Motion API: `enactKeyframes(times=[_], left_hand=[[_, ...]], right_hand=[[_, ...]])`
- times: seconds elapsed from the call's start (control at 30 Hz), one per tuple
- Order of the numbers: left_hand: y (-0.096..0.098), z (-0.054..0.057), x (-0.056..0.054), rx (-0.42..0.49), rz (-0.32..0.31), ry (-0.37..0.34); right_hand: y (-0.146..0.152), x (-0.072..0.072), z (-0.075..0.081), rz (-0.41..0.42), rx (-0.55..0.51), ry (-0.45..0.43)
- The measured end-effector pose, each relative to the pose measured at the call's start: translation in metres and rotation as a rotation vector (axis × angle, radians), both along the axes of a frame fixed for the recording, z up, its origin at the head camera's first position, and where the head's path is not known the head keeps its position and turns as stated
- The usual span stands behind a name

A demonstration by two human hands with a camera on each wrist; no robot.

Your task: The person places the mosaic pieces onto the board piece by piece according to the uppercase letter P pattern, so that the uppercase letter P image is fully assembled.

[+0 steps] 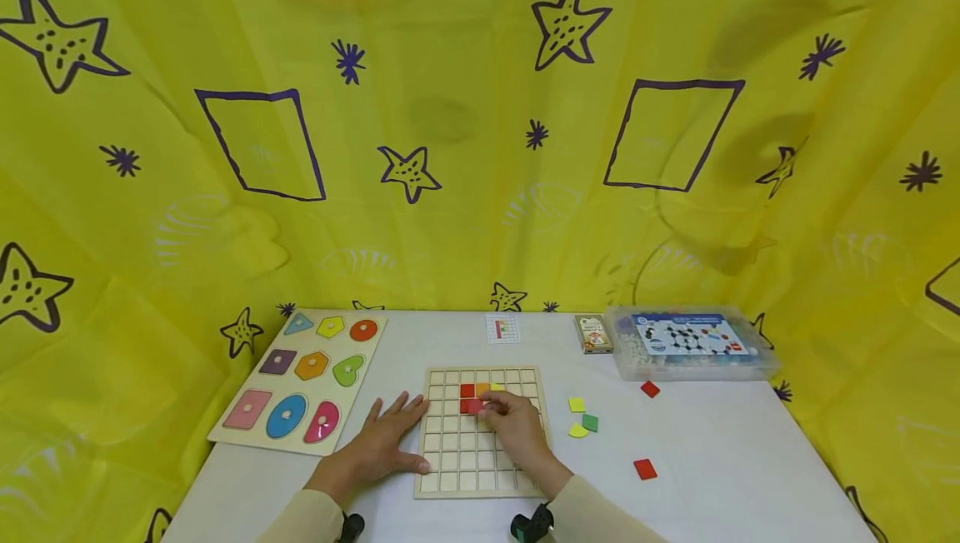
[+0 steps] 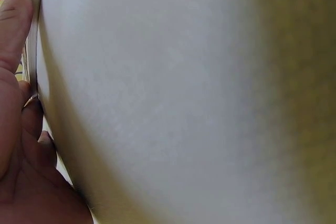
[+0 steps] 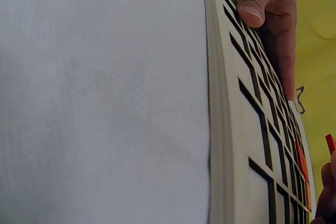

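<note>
My right hand [image 1: 517,430] pinches a small red tile [image 3: 331,143] between thumb and fingertips, just above a wooden grid board [image 1: 457,476]. Set in the board's upper cells are a red tile [image 1: 467,391], an orange tile [image 1: 483,390], a yellow tile [image 1: 497,387] partly behind the fingers, and another red tile [image 1: 465,406] beneath the first. At the board's left edge lies my left hand [image 1: 378,447] with its fingers spread, the thumb and fingertips touching the frame. In the left wrist view, part of that hand shows along the edge.
Right of the board lie yellow tiles [image 1: 577,404], a green tile [image 1: 590,423] and loose red tiles [image 1: 645,469]. A shape puzzle [image 1: 337,397] occupies the left. Behind stand a pattern card [image 1: 502,329], a small card box [image 1: 593,334] and a clear plastic case [image 1: 693,368].
</note>
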State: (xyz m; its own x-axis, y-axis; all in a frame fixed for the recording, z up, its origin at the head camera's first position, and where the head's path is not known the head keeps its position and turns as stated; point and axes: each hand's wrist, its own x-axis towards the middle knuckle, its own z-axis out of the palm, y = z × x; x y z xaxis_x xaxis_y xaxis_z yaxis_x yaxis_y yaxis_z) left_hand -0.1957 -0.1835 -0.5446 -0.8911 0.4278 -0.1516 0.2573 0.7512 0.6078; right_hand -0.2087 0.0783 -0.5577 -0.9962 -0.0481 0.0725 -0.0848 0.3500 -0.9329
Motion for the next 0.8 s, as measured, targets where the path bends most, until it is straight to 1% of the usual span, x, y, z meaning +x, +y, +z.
enactKeyframes(times=[0.33,0.5,0.67,0.8], left_hand=[[-0.001,-0.003,-0.001,-0.001,-0.006,0.001],[-0.001,-0.003,-0.002,-0.003,-0.01,0.01],[-0.001,-0.004,-0.002,-0.003,-0.009,0.006],[-0.002,-0.006,-0.003,-0.012,-0.01,0.012]], right_hand=[[-0.008,0.003,-0.004,0.006,0.095,0.02],[-0.009,0.005,-0.006,0.017,0.159,0.064],[-0.011,0.009,-0.005,0.033,0.201,0.108],[-0.012,0.01,-0.005,0.031,0.215,0.11]])
